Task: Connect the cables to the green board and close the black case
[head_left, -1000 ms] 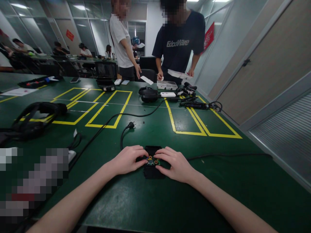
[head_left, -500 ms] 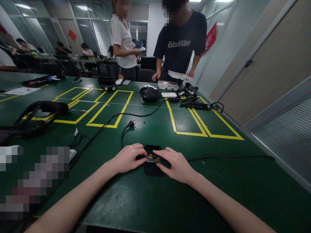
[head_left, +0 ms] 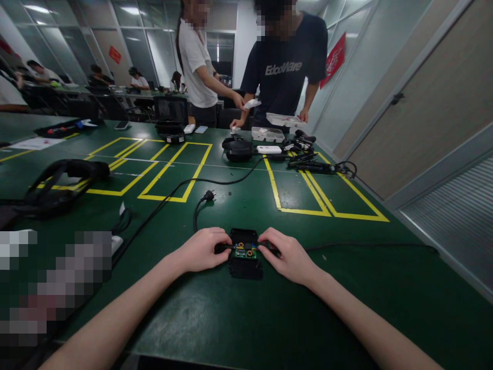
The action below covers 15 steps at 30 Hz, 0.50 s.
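Note:
A small green circuit board (head_left: 241, 253) with copper-coloured coils lies in an opened black plastic case, its two shells spread apart. One case shell (head_left: 244, 234) is on the far side of the board and the other shell (head_left: 245, 269) on the near side. My left hand (head_left: 202, 250) pinches the black power cable at the board's left end. That cable curves away to a plug (head_left: 209, 196) lying on the table. At the right end, my right hand (head_left: 288, 257) is closed on the other black cable (head_left: 365, 245), which trails off to the right.
The green table (head_left: 185, 318) carries yellow tape outlines. A long black cord (head_left: 162, 203) crosses it at left, near a black headset strap (head_left: 65, 180). Farther back are a clear plastic box (head_left: 267, 134) and black gear (head_left: 308, 163). Two people stand behind the table.
My right hand has shifted right, off the top of the board, uncovering the board and coils. My left hand stays almost still. Across the table, one person's arm has reached out to the right.

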Motion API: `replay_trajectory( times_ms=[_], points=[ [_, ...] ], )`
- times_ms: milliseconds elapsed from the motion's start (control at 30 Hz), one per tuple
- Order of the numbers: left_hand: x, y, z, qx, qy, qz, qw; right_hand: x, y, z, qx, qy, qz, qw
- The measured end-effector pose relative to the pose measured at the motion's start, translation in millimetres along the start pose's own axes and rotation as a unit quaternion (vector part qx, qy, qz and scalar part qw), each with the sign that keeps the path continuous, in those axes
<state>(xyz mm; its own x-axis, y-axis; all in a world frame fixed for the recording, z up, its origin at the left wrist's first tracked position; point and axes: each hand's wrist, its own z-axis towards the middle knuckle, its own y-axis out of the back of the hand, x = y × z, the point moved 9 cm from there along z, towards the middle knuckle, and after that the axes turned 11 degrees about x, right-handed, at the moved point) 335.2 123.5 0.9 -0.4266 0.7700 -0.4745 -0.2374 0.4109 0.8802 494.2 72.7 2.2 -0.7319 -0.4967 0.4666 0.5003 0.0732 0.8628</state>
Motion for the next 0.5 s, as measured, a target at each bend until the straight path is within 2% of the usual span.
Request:
replay_trajectory(
  times_ms=[200, 333, 500],
  points=[
    [1.8, 5.3, -1.3, -0.006, 0.012, 0.005, 1.000, -17.2, -10.2, 0.0, 0.083, -0.054, -0.061, 0.993],
    [-3.3, 10.2, -2.8, -0.013, -0.001, -0.018, 1.000, -22.4, -8.2, -2.1, 0.086, -0.074, -0.066, 0.991],
    [-11.3, 11.3, -4.4, -0.009, -0.021, -0.071, 0.997, -12.8, -2.6, -4.6, 0.087, -0.047, -0.013, 0.995]
  ],
)
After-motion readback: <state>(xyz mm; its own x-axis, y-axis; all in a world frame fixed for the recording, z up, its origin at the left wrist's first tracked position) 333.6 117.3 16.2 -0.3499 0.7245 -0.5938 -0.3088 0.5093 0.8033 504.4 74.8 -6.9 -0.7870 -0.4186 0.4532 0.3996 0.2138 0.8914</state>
